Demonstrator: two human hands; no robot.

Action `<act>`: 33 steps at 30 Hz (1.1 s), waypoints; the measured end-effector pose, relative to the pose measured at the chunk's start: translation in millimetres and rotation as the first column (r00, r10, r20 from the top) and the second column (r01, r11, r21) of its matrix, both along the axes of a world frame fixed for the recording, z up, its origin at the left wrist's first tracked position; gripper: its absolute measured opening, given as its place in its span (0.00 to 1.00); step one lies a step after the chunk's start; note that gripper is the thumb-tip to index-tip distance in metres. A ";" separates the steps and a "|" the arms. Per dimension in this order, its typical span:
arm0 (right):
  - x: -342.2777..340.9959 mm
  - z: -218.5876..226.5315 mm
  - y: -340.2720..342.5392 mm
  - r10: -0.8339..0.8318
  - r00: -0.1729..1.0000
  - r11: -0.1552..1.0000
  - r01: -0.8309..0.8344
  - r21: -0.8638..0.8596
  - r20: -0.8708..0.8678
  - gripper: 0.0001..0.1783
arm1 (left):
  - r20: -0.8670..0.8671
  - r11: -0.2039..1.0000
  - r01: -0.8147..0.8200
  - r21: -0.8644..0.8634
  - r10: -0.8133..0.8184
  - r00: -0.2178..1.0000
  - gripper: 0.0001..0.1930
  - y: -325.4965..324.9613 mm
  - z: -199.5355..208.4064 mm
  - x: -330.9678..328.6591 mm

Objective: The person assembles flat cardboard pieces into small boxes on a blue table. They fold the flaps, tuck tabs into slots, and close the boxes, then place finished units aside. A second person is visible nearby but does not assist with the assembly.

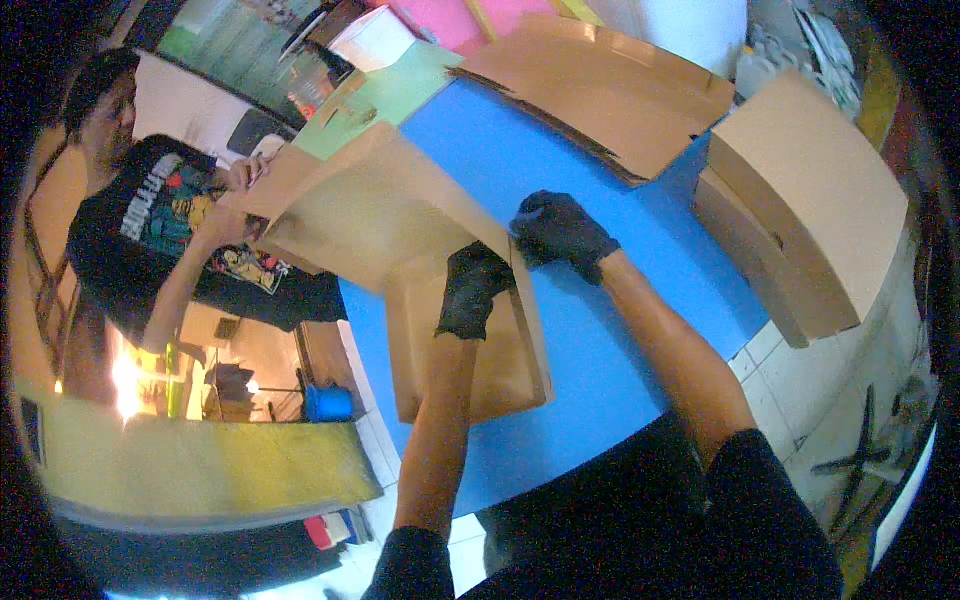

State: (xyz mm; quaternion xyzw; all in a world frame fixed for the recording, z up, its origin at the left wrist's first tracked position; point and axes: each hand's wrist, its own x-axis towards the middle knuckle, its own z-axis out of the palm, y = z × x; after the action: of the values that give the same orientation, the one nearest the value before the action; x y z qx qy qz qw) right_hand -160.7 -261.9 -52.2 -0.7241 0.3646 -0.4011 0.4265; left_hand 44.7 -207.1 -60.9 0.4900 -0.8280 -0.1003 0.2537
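An unlidded brown cardboard box (420, 385) sits on the blue tabletop with its large lid flap (370, 205) raised at the far side. My left hand (475, 292), in a black glove, reaches inside the box. Its fingers are bent together against the right wall near the far corner, and the fingertips are partly hidden. Just outside that corner is my right hand (562, 230), also black-gloved. Its fingers are curled closed beside the box edge; what they hold, if anything, is hidden.
Flat brown cardboard (610, 85) lies at the table's far end. A closed cardboard box (815, 190) stands at the right edge. Across to the left, a person in a dark printed shirt (190, 215) handles a cardboard piece (290, 170). A white container (372, 40) stands on a green surface.
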 end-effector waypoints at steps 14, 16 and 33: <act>-56.0 10.1 25.4 -0.022 0.833 0.932 -0.183 -0.313 -0.552 0.11 | -0.615 0.689 -0.717 -0.107 0.521 0.592 0.20 70.0 37.8 18.5; -58.2 5.4 10.7 -0.299 0.647 0.775 -0.264 -0.575 -0.701 0.12 | -0.599 0.505 -0.849 -0.154 0.636 0.487 0.21 82.2 34.1 50.7; 32.1 63.9 62.6 -0.246 0.896 0.785 -0.039 -0.619 -0.369 0.12 | -0.737 0.835 -0.415 0.360 0.528 0.422 0.19 75.5 -2.7 89.8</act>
State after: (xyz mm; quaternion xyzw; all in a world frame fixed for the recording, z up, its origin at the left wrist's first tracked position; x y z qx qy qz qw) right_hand -128.6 -199.4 11.7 -0.8708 0.3401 -0.3507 0.0546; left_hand 134.5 -131.7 -63.6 0.6137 -0.4365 -0.2888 0.5912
